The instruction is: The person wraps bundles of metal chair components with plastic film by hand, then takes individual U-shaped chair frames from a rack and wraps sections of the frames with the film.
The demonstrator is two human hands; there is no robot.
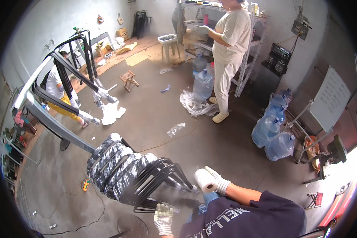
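The right hand (pixel 217 180), in a white knit glove, is clamped around a white roll of wrapping film (pixel 202 178), held above the floor to the right of a bundle of black tubes (pixel 154 186). The left hand (pixel 163 219), in a matching glove, has its fingers extended, closed on nothing visible, just beside the bundle's lower ends; whether it touches them I cannot tell. Shiny clear film binds part of the bundle, which sits at the end of a grey metal beam (pixel 63 126).

The floor (pixel 150 99) is smooth grey concrete with darker patches, scattered with scraps of clear plastic (pixel 175 129), a thin hose (pixel 190 132) and an orange-handled tool (pixel 85 185). A small wooden stool (pixel 129 80) stands mid-room, and flattened cardboard (pixel 140 58) lies toward the pale back wall (pixel 111 10). A co-worker in cream clothes (pixel 231 43) stands by a white metal shelf rack (pixel 248 63); another in yellow trousers (pixel 63 104) is at the left, behind more black tubes. Along the right side are big blue water bottles (pixel 279 144) in clear bags and a whiteboard (pixel 330 97) on a stand
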